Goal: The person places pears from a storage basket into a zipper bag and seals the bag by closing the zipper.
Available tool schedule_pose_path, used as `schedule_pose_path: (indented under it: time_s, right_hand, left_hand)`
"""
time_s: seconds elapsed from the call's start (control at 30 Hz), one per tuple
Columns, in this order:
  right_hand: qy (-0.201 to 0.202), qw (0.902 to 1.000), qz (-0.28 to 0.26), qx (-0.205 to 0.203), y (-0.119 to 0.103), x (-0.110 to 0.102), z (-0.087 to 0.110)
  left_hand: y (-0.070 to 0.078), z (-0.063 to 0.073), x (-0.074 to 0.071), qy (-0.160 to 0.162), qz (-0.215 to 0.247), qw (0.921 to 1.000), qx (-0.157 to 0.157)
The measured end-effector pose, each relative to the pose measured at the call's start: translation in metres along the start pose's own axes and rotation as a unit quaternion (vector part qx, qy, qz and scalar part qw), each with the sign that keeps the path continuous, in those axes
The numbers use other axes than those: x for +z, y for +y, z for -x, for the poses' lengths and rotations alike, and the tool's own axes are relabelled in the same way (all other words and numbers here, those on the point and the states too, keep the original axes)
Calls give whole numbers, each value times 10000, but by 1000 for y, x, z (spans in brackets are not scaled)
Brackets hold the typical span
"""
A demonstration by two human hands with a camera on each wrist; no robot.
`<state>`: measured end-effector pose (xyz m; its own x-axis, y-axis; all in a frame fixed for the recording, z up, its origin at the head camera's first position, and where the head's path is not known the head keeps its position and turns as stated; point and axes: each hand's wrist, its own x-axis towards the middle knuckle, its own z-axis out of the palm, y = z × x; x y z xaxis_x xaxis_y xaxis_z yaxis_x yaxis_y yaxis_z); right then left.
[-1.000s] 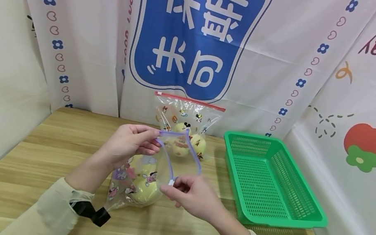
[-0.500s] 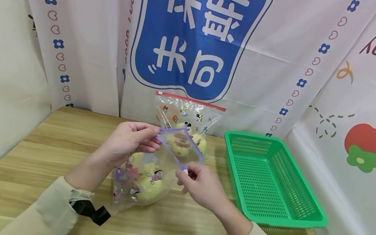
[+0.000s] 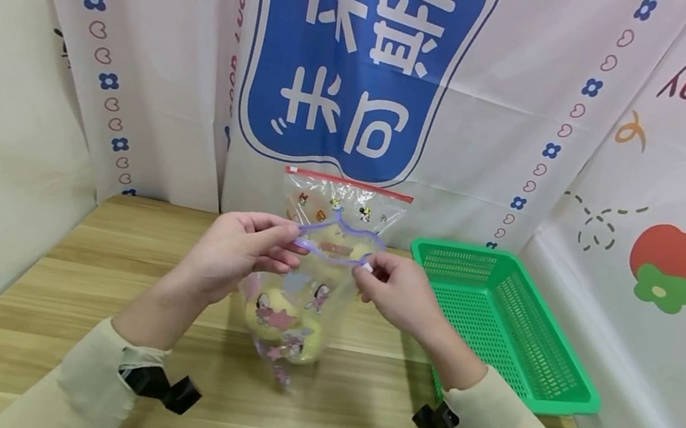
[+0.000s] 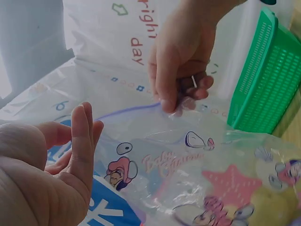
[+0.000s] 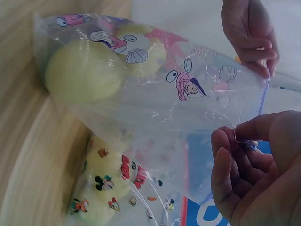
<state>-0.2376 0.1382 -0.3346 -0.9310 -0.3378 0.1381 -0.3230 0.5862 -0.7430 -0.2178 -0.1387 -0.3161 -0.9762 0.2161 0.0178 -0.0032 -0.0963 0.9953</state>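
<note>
A clear printed zip bag (image 3: 327,303) with a purple zip edge stands between my hands, its mouth spread apart. Round pale yellow fruits (image 5: 84,70) lie at its bottom, seen through the plastic; their kind is unclear. My left hand (image 3: 242,254) pinches the left end of the purple edge between thumb and fingers. At the right end, by the white slider, my right hand (image 3: 401,293) pinches the rim. Behind stands a second clear bag (image 3: 346,195) with a red zip strip, closed along its top, also holding pale yellow round fruits (image 5: 106,165).
A green plastic basket (image 3: 493,340) stands on the right of the wooden table (image 3: 120,266), behind my right forearm. A printed cloth (image 3: 508,59) hangs at the back, close behind the red-stripped bag.
My right hand has moved up and to the right with the bag's rim. The bag now hangs more upright, and its fruits have shifted right. My left hand has barely moved.
</note>
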Motion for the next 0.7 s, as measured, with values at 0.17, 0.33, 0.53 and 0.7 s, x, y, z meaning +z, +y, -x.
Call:
schedule_pose_path:
  time_s: [0.17, 0.33, 0.53, 0.7]
  right_hand:
    - [183, 9997, 188, 28, 0, -18, -11]
    - [469, 9985, 279, 42, 4, -34, -20]
    - [492, 9987, 103, 27, 14, -42, -26]
    - [338, 9994, 81, 66, 22, -40, -25]
  left_hand:
    - [3, 4, 9, -183, -179, 9997, -66]
    - [5, 8, 18, -849, -190, 9961, -129]
    - [7, 15, 23, -2070, -150, 9780, -189]
    - [7, 18, 20, -2866, -493, 9565, -225]
